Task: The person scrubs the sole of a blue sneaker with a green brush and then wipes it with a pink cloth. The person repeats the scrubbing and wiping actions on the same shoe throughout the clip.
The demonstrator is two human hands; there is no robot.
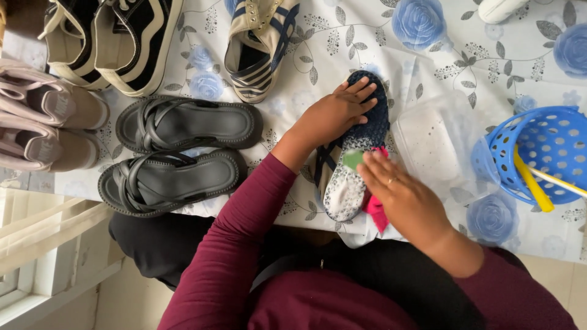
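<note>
- The right hand [406, 198] has its grip closed on a small green pad [353, 159], fingertips pressing it against the shoe [354, 153]; a ring sits on one finger.
- A pink cloth [375, 208] lies under that hand, its corner poking out at 6 o'clock from the shoe's heel.
- The left hand [333, 116] lies flat and spread on the shoe's front half, pinning it down rather than clasping it; fingers point toward 2 o'clock.
- The shoe rests sole up on the surface [440, 61] between the two hands. Its long axis runs from 6 to 12 o'clock, heel nearest the body. The right hand is at the heel end, the left at the toe end.
- The sole is rubbery and studded: pale and speckled at the heel, dark blue toward the toe.
- At 3 o'clock from the shoe stands a clear plastic tub [437, 143], and beyond it a blue perforated basket [538, 153] holding yellow sticks.
- At 9 o'clock lie two dark strappy sandals [183, 150], smooth and matte.
- Farther off, at 11 to 12 o'clock, are a striped sneaker [260, 46] and black-and-cream sneakers [116, 40].
- The surface wears a white cloth printed with blue roses.
</note>
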